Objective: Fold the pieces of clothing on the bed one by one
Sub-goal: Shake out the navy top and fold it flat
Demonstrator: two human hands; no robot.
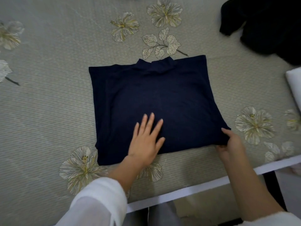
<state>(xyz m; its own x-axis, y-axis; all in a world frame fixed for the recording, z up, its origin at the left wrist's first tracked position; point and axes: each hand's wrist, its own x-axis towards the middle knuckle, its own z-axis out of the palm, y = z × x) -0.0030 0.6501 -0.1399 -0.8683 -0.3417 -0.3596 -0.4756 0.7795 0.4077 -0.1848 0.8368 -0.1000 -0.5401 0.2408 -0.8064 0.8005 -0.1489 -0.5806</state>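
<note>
I am pressing the navy high-neck top [154, 95] flat with my left hand [145, 141], right hand [231, 144] pinching its corner by the bed's [48, 103] near edge; edges need aligning.

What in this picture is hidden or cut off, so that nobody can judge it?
Black garment: head view, cut by the top and right edges; its kind is unclear.
White item: head view, cut by the right edge; unidentifiable.
Right hand: head view, its fingers go under a corner of the navy top; the cloth hides them.
Sleeves of the navy top: head view, not visible, presumably folded underneath.
</note>
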